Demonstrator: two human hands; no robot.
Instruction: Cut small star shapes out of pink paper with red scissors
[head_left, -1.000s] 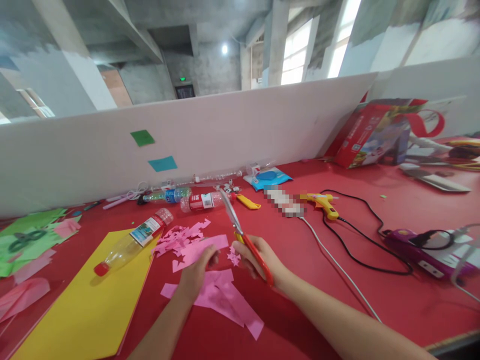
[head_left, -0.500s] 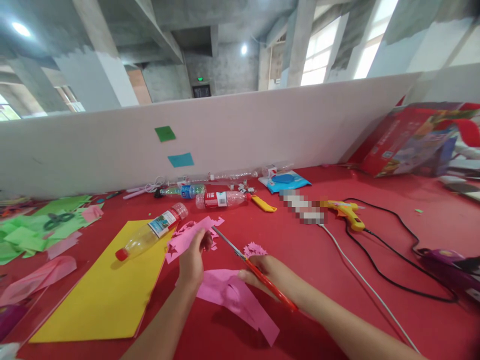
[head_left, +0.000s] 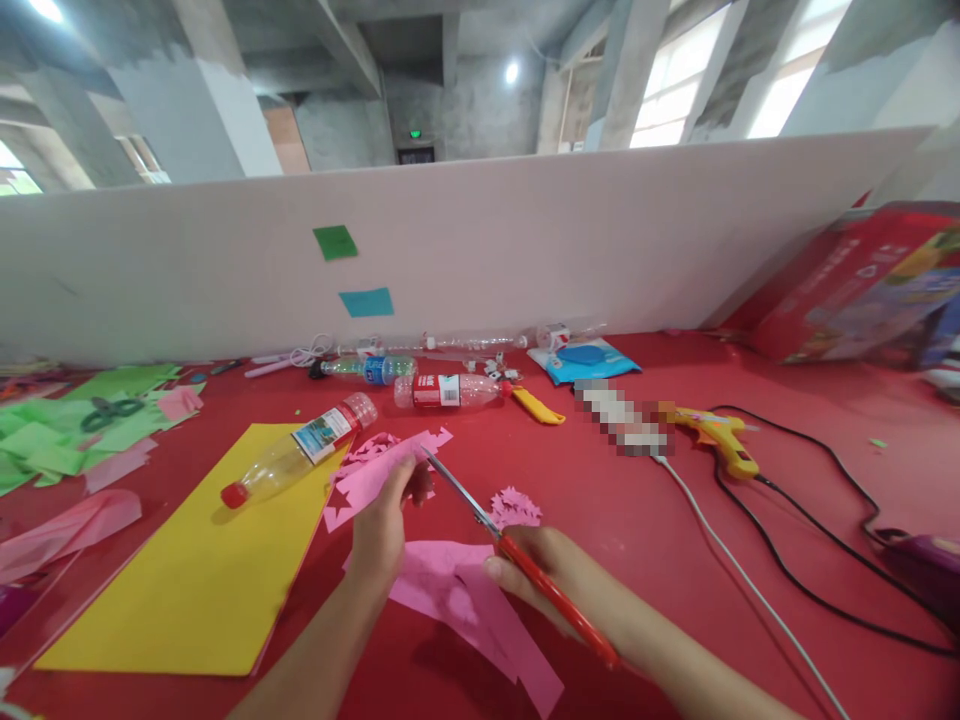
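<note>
My left hand point(head_left: 384, 525) pinches a pink paper strip point(head_left: 369, 482) with a jagged, notched edge, holding it above the red table. In my right hand point(head_left: 568, 562) is a pair of red-handled scissors point(head_left: 551, 592), blades pointing up and left. The blade tips are at the strip's right end, beside my left fingertips; whether they touch it I cannot tell. Just beyond my right hand lies a small heap of pink cut-outs point(head_left: 516, 507). Larger pink paper pieces point(head_left: 450, 590) lie below and between my hands. Pink scraps point(head_left: 375, 450) show behind the strip.
Left of my hands, a clear bottle point(head_left: 277, 465) lies on yellow sheets point(head_left: 195, 570). More bottles point(head_left: 450, 391) and a yellow cutter point(head_left: 538, 406) lie behind. To the right are a yellow glue gun point(head_left: 716, 435) with a black cord and a white cable point(head_left: 739, 565). Green paper point(head_left: 52, 440) is far left.
The strip, flatter and lower at first, was raised and tilted by my left hand. The scissors swung from upright to slanting left, their tips meeting the strip's end. The view shifted right.
</note>
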